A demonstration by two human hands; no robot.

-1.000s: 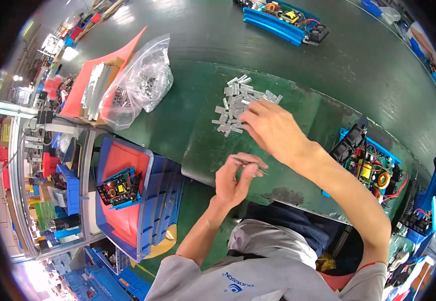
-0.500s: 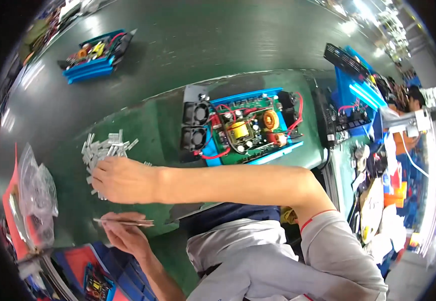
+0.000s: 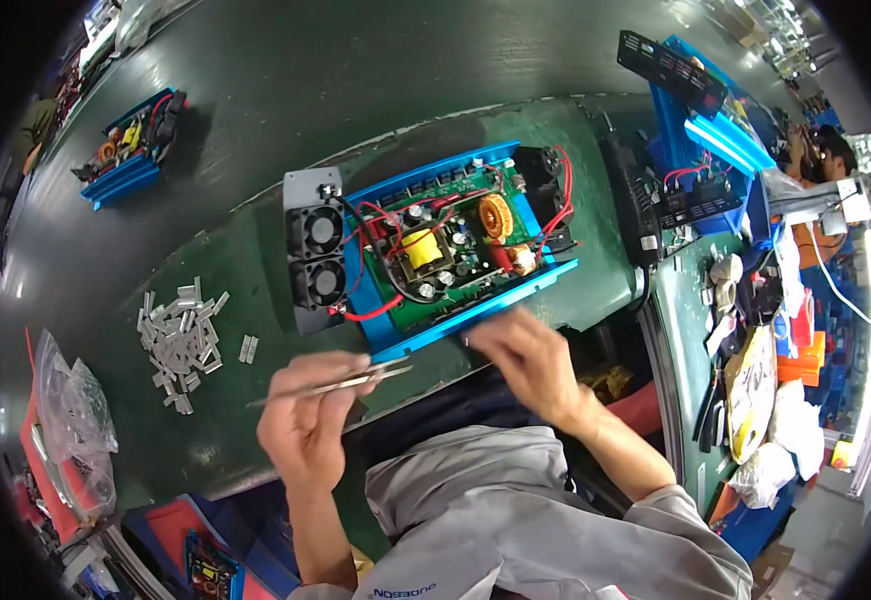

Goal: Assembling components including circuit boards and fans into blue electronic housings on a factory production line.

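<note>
On the dark green worktop (image 3: 255, 90), the left hand (image 3: 305, 425) gripped thin metal tweezers (image 3: 340, 383) just below the open blue-cased circuit board unit (image 3: 435, 245), while the right hand (image 3: 525, 365), fingers loosely curled and empty, hovered by its near edge.

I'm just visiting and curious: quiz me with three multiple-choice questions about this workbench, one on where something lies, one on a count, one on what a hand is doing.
1. Where is the heap of small silver metal pieces relative to the open blue electronics case?
A. the person's left
B. the person's right
C. inside it

2. How many black fans sit on the case's end panel?
A. one
B. two
C. four

3. What is the left hand doing?
A. lying flat and empty
B. holding thin metal tweezers
C. gripping a fan

Answers: 1 A, the heap lies left of the case. 2 B, two fans sit stacked. 3 B, the fingers pinch the tweezers.
</note>
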